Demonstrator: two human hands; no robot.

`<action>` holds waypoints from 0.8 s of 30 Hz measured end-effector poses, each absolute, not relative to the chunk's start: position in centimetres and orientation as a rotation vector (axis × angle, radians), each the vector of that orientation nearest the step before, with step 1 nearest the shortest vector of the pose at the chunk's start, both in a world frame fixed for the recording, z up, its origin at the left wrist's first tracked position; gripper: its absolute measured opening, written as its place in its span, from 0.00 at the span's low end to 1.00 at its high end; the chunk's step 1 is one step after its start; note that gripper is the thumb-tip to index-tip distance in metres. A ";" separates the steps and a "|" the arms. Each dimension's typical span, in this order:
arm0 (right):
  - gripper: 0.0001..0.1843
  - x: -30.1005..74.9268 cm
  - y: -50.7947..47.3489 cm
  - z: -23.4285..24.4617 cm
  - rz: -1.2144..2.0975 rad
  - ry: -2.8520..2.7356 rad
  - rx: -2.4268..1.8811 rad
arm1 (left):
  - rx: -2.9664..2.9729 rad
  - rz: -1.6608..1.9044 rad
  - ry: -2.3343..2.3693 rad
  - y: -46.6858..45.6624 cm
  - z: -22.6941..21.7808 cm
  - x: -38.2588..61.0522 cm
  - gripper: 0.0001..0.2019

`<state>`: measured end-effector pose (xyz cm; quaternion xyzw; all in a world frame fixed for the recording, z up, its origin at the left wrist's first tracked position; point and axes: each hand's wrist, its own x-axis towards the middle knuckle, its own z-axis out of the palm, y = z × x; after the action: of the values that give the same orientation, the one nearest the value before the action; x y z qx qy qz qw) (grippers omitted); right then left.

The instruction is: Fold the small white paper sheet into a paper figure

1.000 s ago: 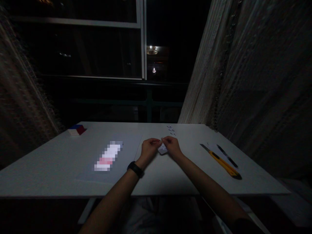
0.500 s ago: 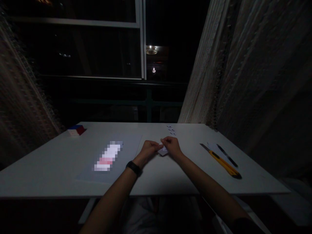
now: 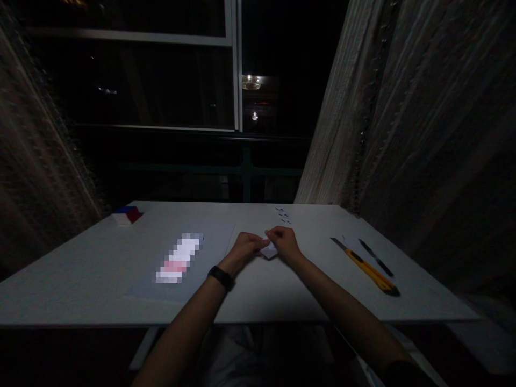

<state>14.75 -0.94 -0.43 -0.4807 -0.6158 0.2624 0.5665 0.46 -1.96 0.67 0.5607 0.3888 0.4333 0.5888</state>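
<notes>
Hands meet over the middle of a white bench [image 3: 282, 301] in a very dim room, seen from above and behind. The left hand [image 3: 245, 248] and the right hand [image 3: 283, 242] face each other, fingertips nearly touching. Between them is a small white paper piece [image 3: 269, 250], low over the bench or touching it; which one cannot be told. Each hand's grip is pressed together on it, thumb against fingers, pinching the piece from its own side. A dark wristband [image 3: 220, 278] sits on the left wrist.

Just left of the hands lies a larger pale sheet [image 3: 213, 236], flat on the bench, with a blurred patch on it. Near the bench's right edge a yellow utility knife [image 3: 368, 269] and a dark pen [image 3: 375, 258] lie side by side, well apart from the hands. Tiny paper scraps [image 3: 284, 216] lie near the far edge, beyond the right hand. A small red and blue block [image 3: 126, 215] rests at the far left corner. A dark window [image 3: 234, 70] and a pale curtain [image 3: 363, 107] stand behind the bench.
</notes>
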 end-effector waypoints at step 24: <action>0.12 14.7 -0.9 -0.8 0.487 -1.511 -1.190 | 1.393 1.111 1.016 -1.8 1.0 0.4 0.13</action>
<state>14.73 -0.89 -0.77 -0.5021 -0.6377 0.2055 0.5469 0.36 -1.81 0.95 0.5806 0.4235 0.4632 0.5186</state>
